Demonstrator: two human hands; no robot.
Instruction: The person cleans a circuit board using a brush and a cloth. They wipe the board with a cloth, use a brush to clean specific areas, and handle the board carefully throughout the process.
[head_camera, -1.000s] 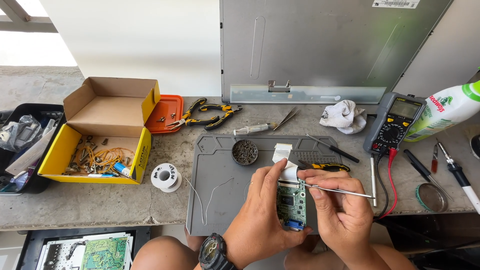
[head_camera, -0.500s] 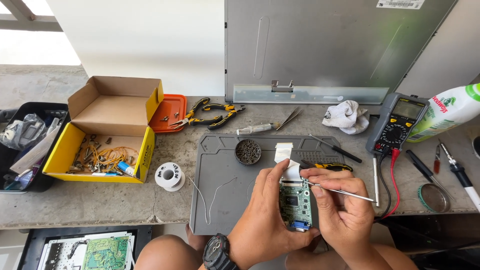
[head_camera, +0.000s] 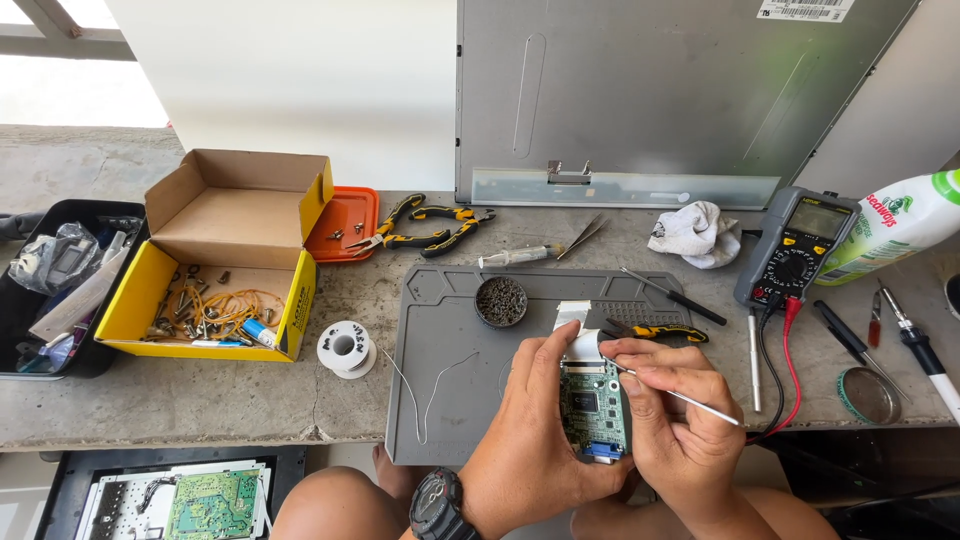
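Here, at a concrete workbench, the left hand (head_camera: 535, 440) wrapped its fingers around a small green circuit board (head_camera: 594, 410), holding it upright over the near edge of a grey work mat (head_camera: 450, 400). The right hand (head_camera: 675, 425) pinched a thin metal probe (head_camera: 680, 396) between thumb and fingers, its tip resting at the board's upper edge, where a white ribbon cable (head_camera: 577, 330) ran away from the board. A black wristwatch (head_camera: 437, 505) sat on the left wrist. On the mat's far side stood a round tin of brass wool (head_camera: 500, 301), with a yellow-handled tool (head_camera: 655, 331) just to its right. Far right lay a black multimeter (head_camera: 797, 249) with red and black leads, near a crumpled white rag (head_camera: 697, 233). To the left sat a spool of solder (head_camera: 346, 347) and an open yellow cardboard box (head_camera: 215, 265) of screws and wires; pliers (head_camera: 425, 226) lay beyond.
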